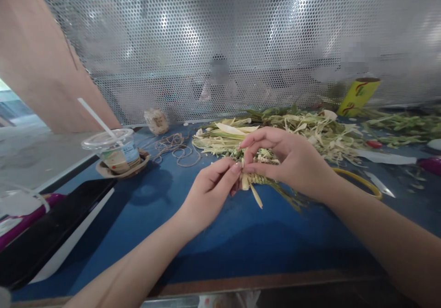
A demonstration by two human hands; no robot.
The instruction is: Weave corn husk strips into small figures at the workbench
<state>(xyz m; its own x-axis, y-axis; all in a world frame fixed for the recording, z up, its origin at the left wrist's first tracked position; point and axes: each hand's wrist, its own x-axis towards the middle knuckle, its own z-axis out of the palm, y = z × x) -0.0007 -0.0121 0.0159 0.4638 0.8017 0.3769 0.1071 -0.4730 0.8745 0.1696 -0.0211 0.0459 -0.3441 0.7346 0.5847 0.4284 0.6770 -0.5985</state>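
Observation:
My left hand is closed, its thumb and fingers pinching a pale yellow-green plant piece over the middle of the table. From the other side my right hand meets it, thumb and index finger pinched at the top of the same piece. The fingertips of both hands almost touch and hide much of it. A slim pale bud or leaf tip points down below the fingers. Just behind lies a heap of pale leaves and plant strips, with a stem of small buds close to my right hand.
At left, a lidded plastic cup with a straw stands near loose string and a black tray. At right lie a yellow ring, a knife blade and a yellow tube. Behind rises a perforated metal screen.

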